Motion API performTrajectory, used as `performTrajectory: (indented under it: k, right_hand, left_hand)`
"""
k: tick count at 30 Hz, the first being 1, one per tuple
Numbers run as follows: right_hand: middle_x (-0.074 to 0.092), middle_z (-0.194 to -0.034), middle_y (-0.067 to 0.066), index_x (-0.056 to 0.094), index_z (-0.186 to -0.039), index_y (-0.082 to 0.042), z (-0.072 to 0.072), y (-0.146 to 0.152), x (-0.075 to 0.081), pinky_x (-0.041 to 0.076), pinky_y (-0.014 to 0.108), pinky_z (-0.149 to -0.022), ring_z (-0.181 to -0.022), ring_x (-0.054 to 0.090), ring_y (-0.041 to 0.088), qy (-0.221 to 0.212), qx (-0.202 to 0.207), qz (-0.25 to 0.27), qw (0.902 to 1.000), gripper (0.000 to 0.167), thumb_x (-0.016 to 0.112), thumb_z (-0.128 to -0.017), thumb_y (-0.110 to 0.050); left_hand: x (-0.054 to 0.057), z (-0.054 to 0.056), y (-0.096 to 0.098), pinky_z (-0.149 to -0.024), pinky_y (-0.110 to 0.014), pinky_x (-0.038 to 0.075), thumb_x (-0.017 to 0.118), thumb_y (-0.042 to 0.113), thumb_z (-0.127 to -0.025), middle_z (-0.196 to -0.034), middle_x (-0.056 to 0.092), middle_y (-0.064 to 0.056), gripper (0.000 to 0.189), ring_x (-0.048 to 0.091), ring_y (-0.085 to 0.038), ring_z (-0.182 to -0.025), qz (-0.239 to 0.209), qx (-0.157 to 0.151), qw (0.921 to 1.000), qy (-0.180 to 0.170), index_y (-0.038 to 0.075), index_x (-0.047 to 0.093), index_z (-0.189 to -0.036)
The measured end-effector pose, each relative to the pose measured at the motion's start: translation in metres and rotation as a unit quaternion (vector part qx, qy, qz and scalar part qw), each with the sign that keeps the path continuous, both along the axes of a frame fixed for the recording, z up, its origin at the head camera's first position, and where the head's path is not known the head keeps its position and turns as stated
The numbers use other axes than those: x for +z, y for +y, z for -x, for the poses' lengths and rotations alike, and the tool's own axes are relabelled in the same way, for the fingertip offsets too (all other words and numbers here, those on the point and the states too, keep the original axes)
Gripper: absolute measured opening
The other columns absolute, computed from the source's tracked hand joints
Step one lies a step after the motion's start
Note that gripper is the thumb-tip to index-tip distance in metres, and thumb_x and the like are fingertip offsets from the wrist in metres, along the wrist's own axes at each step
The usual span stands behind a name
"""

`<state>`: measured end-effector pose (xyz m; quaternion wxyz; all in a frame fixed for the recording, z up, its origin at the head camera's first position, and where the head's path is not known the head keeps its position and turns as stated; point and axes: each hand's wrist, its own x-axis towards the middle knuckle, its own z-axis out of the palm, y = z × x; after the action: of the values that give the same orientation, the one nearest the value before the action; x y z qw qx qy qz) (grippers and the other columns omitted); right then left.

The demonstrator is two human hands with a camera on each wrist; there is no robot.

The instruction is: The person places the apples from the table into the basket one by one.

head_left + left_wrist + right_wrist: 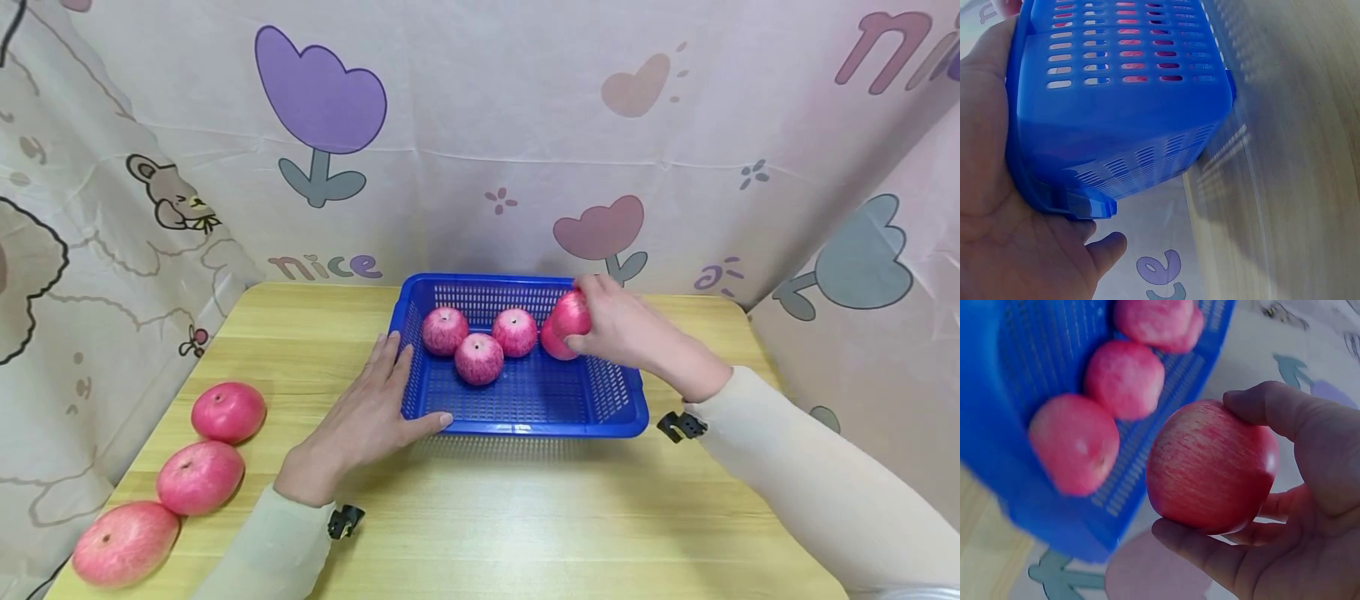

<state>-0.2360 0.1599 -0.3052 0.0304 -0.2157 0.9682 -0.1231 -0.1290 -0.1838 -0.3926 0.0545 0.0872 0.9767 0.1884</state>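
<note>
My right hand (pixel 618 321) grips a red apple (pixel 1213 469) between thumb and fingers, over the right end of a blue plastic basket (pixel 525 429). Beneath the held apple, another apple (pixel 557 342) shows partly, lying in the basket. Further left inside it sit three pinkish-red apples, among them a front one (pixel 479 359) and a left one (pixel 445 331). Spread along the left rim of the basket is my left hand (pixel 371 408), its fingers fairly straight and its thumb over the front rim. In the left wrist view its palm (pixel 985 206) lies against the rim.
Three larger-looking apples lie in a row on the left of the wooden table (pixel 540 525): a far one (pixel 228 412), a middle one (pixel 201 477) and a near one (pixel 126 543). A printed curtain (pixel 465 100) hangs close behind the basket and at both sides.
</note>
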Motion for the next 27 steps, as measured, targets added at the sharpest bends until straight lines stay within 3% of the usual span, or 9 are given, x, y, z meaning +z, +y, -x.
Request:
performTrajectory:
  k: [6,14,19,27]
  right_hand:
    - [0.057,-0.133,0.028,0.051,-0.145,0.004,-0.001,-0.020,-0.020,0.059,0.058,-0.095,-0.113,0.066,0.041,-0.001,0.038,-0.045,0.9983,0.080,0.084,-0.084,-0.036]
    - [0.060,-0.129,0.024,0.053,-0.144,0.003,0.001,-0.030,-0.042,0.058,0.058,-0.097,-0.116,0.063,0.038,-0.023,0.070,-0.081,0.9940,0.077,0.083,-0.085,-0.037]
    - [0.058,-0.136,0.026,0.054,-0.142,0.002,0.000,-0.034,-0.050,0.057,0.057,-0.102,-0.123,0.061,0.040,-0.029,0.086,-0.090,0.9918,0.075,0.085,-0.085,-0.035]
    - [0.064,-0.128,0.021,0.059,-0.133,0.000,0.000,-0.037,-0.059,0.054,0.056,-0.107,-0.122,0.062,0.041,0.002,0.120,-0.135,0.9837,0.070,0.089,-0.082,-0.038]
  left_hand:
    - [0.000,0.001,0.000,-0.128,-0.062,0.018,0.053,0.092,-0.084,-0.178,-0.010,-0.012,0.128,-0.011,-0.032,-0.165,0.000,0.001,1.0000,-0.006,0.007,0.009,-0.170]
    - [0.000,0.001,0.000,-0.129,-0.061,0.019,0.045,0.097,-0.081,-0.178,-0.009,-0.013,0.132,-0.008,-0.034,-0.165,0.002,-0.003,1.0000,0.001,0.006,0.010,-0.170]
    - [0.000,0.001,0.001,-0.129,-0.061,0.018,0.048,0.095,-0.082,-0.178,-0.010,-0.012,0.130,-0.010,-0.032,-0.165,0.000,-0.002,1.0000,0.000,0.006,0.010,-0.170]
    - [0.000,0.001,0.001,-0.128,-0.062,0.018,0.059,0.085,-0.087,-0.178,-0.010,-0.012,0.124,-0.009,-0.033,-0.165,-0.003,-0.001,1.0000,0.000,0.006,0.010,-0.170]
